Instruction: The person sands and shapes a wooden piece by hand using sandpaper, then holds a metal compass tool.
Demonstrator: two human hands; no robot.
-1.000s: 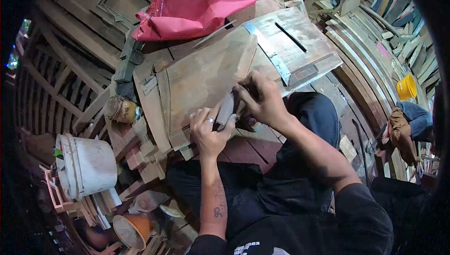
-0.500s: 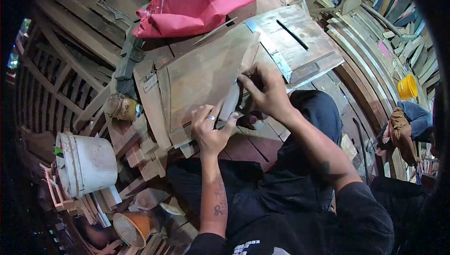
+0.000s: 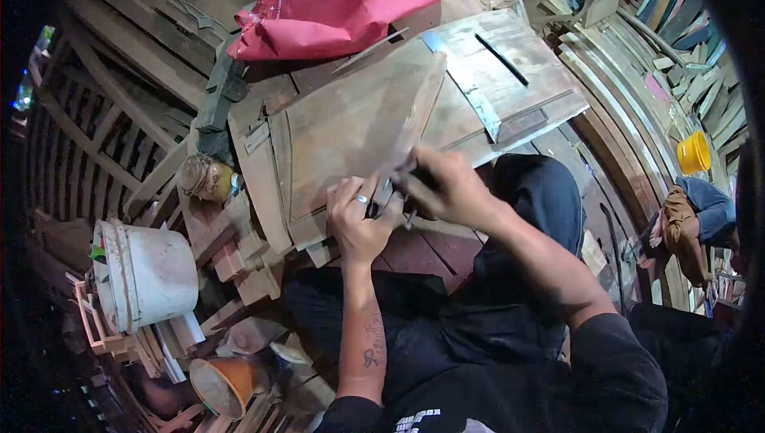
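My left hand (image 3: 358,214), with a ring on one finger, rests at the near edge of a dusty wooden panel (image 3: 335,138). Its fingers and thumb are around the near end of a narrow wooden strip (image 3: 425,106) that runs up the panel. My right hand (image 3: 448,186) is closed just to the right, its fingertips on a small grey piece (image 3: 386,191) between the hands. That piece is blurred and mostly covered by my fingers. Beyond them a metal straightedge (image 3: 466,86) and a black pencil-like stick (image 3: 502,58) lie on a paler board.
A red plastic bag (image 3: 343,7) lies at the back. At left stand a jar (image 3: 205,180), a white bucket (image 3: 155,274) and an orange bucket (image 3: 231,381). Another person's bent leg (image 3: 689,234) is at right, near a yellow bucket (image 3: 693,152) and stacked planks (image 3: 613,122).
My right hand first moved up along the strip, then came back down towards my left hand. My left hand has stayed nearly in place.
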